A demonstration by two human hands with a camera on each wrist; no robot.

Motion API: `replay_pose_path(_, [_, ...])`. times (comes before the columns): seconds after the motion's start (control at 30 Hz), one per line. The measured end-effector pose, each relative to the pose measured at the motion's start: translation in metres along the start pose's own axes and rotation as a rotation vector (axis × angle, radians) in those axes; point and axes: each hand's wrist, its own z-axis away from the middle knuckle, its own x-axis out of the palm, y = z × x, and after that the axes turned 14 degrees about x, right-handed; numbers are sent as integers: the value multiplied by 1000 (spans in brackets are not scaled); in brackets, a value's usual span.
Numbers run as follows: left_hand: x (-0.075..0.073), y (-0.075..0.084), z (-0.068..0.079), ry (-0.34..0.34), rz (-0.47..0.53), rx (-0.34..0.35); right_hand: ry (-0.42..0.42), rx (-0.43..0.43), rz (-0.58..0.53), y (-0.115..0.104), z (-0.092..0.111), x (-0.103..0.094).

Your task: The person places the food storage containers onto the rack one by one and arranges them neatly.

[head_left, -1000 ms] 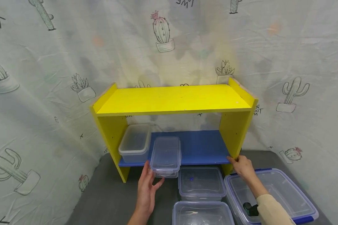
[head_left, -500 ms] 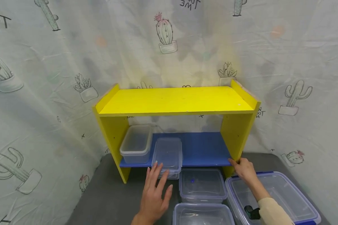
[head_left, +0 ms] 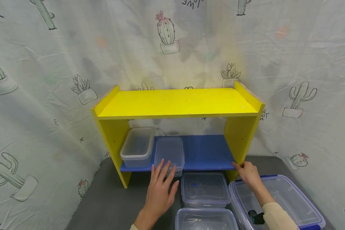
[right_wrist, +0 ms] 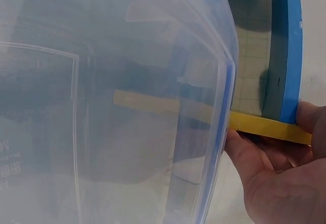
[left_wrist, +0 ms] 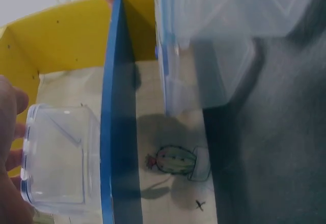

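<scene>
Pale wrinkled backdrop [head_left: 201, 48], printed potted cacti [head_left: 166, 31], dark grey surface [head_left: 109, 198] below

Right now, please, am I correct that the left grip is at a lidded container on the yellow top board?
Not quite: the head view shows the left grip at a lidded container on the blue shelf, below the yellow top board.

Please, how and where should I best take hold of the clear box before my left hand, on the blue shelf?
Probably grip the clear box at its front end, coming from the front, thumb on top, fingers underneath: this end appears to stick out past the blue shelf, while the neighbouring box leaves only a narrow gap on the left.
</scene>
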Motion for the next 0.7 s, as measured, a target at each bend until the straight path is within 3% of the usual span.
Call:
replay_pose_path(0.2, [4,-10,-4,-25,7,-5,-10,1,-10,0,1,-2])
replay_pose_path(0.47, [-1,-15,-13,-116,32,-48,-3,-13,-11,1,1,-1])
replay_pose_path(0.7, [3,-21,-17,-124,22,-31,-21,-3,-23,1,0,-1])
